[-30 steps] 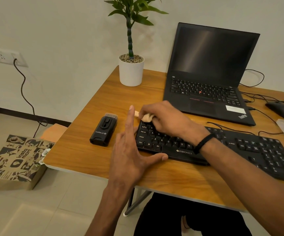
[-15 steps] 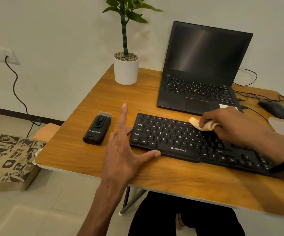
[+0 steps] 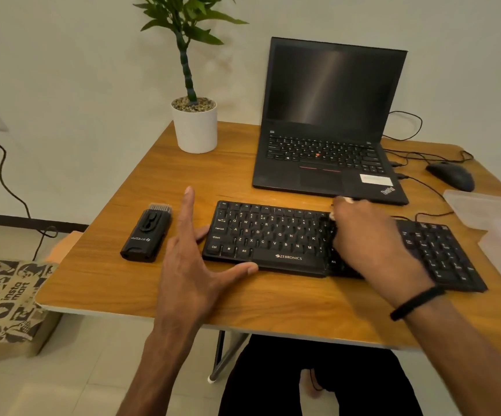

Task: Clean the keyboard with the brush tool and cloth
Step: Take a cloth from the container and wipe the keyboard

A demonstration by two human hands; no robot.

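Observation:
A black Zebronics keyboard (image 3: 273, 235) lies across the front of the wooden desk (image 3: 273, 301). My right hand (image 3: 366, 238) is over the middle of its keys, fingers curled round a pale cloth (image 3: 347, 200) of which only a small tip shows past the knuckles. My left hand (image 3: 195, 259) braces the keyboard's left end, fingers straight, thumb against its front edge. The black brush tool (image 3: 147, 235) lies on the desk left of that hand, bristles pointing away from me.
An open black laptop (image 3: 327, 121) stands behind the keyboard. A potted plant (image 3: 195, 127) is at the back left, a mouse (image 3: 450, 175) and cables at the back right, clear plastic containers (image 3: 489, 211) at the right edge. A printed paper bag (image 3: 3, 301) sits on the floor.
My right hand swept the cloth from the keyboard's left end to its right part, then came back a little toward the middle. My left hand stayed in place.

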